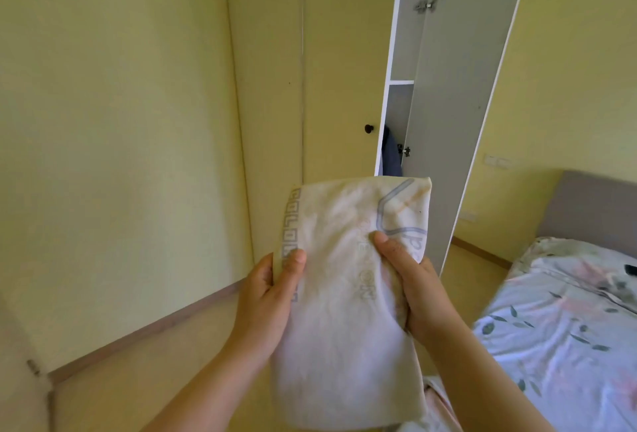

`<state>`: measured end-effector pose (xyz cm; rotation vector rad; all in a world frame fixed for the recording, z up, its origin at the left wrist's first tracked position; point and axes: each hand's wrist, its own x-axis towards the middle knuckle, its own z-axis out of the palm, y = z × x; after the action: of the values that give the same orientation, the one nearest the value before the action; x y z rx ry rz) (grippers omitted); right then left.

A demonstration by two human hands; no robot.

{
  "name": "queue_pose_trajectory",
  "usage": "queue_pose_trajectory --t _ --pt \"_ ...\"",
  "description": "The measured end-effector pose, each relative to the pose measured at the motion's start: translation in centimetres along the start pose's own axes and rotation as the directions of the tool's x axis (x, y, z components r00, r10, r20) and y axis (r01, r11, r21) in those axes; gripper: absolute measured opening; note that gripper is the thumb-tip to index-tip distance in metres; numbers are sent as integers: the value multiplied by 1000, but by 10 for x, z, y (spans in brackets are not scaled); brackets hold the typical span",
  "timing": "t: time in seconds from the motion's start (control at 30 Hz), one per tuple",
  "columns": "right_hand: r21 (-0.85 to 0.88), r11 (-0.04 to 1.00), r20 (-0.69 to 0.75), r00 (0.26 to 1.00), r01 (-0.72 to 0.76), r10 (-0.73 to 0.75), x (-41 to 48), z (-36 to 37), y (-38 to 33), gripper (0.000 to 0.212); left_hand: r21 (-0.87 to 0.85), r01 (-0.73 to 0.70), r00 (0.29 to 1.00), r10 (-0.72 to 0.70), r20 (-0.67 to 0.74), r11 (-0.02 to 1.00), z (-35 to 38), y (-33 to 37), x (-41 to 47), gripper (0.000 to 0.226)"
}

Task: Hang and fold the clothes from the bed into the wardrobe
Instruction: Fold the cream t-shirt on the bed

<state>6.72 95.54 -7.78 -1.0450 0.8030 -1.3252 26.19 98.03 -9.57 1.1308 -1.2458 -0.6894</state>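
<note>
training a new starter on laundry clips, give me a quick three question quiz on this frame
1. True or false: the wardrobe has its right-hand door standing open.
2. Pick one: the folded white cloth is held by A) one hand, B) both hands, C) no hand.
3. Fill in: the garment hanging inside the wardrobe is ____ in colour.

Key
1. True.
2. B: the left hand and the right hand each grip a side, thumbs on top.
3. Dark blue.
</note>
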Motion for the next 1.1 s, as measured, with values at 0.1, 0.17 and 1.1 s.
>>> queue_pose_trajectory --t 0.1,0.17,1.1 --pt "-26 1000 -62 998 0 -1 32 4 8 38 3 -15 999 14 35 1000 2 -17 37 38" --pt "-79 997 -126 992 13 -23 54 8 15 48 -1 -23 998 23 58 1000 2 -34 64 39" --pt "-101 988 -768 622 118 -153 167 -98 -13 55 -213 117 761 50 646 970 213 -107 253 54"
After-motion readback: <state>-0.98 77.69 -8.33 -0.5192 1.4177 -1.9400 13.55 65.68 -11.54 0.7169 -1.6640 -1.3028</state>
